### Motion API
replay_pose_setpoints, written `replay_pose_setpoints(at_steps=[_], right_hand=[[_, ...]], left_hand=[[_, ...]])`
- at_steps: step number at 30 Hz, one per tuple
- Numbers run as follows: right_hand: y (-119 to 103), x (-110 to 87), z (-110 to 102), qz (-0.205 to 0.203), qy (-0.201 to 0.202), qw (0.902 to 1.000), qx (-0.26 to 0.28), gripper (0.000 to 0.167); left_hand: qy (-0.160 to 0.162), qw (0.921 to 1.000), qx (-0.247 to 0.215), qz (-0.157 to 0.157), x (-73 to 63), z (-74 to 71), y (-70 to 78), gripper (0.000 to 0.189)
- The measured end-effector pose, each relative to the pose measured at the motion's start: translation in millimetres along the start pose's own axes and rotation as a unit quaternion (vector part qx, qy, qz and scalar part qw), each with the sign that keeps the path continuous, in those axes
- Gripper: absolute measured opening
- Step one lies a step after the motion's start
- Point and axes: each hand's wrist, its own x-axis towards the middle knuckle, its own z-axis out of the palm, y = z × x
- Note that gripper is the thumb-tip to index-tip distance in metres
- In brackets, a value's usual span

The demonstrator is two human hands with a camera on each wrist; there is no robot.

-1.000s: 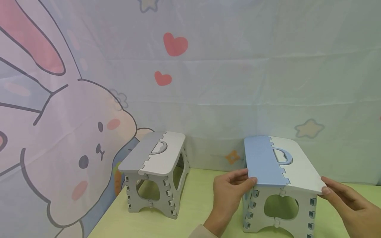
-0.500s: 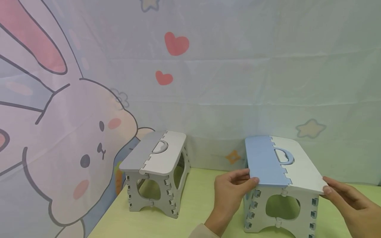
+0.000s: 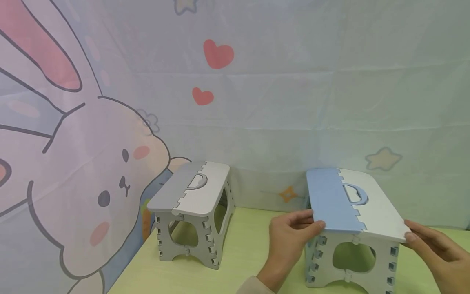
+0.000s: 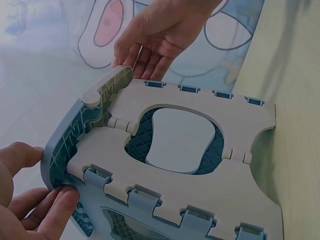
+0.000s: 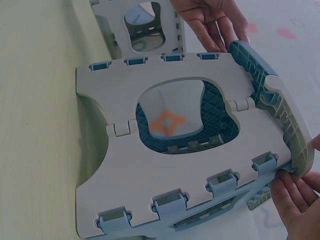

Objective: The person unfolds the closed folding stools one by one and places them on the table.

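Observation:
A folding step stool (image 3: 328,200) with a blue and white top stands unfolded at the right of the head view. My left hand (image 3: 288,241) pinches the near corner of its blue half, thumb at the top's edge. On the opposite side, my right hand (image 3: 437,251) grips the near corner of the white half. From the left wrist, the curled fingers (image 4: 52,210) show under the rim of the stool's top. The right wrist view likewise has fingertips (image 5: 287,192) beneath the top's edge. The top's two halves meet at a slight ridge along the toothed seam.
A second folding stool (image 3: 198,204), grey and white, stands unfolded to the left on the yellow-green table (image 3: 242,261). Behind both hangs a cloth backdrop (image 3: 275,102) printed with a rabbit, hearts and stars. The blue stool is close to this cloth.
The blue and white stool has shifted slightly to the right, with both hands keeping their hold on its corners. The grey stool has stayed in place.

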Motion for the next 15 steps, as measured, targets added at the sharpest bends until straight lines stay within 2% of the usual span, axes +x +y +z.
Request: replay_pose_setpoints(at_steps=[8,15], right_hand=[[-1,2.0,-4,0.000,0.015,0.9993,-0.034,0.043],[4,4.8,-13,-0.008,0.004,0.9995,-0.029,0.046]], left_hand=[[-0.005,1.0000,-0.003,0.002,0.6,5.2,-1.8,0.026],[-0.009,0.9999,-0.013,0.000,-1.4,11.1,-2.0,0.025]])
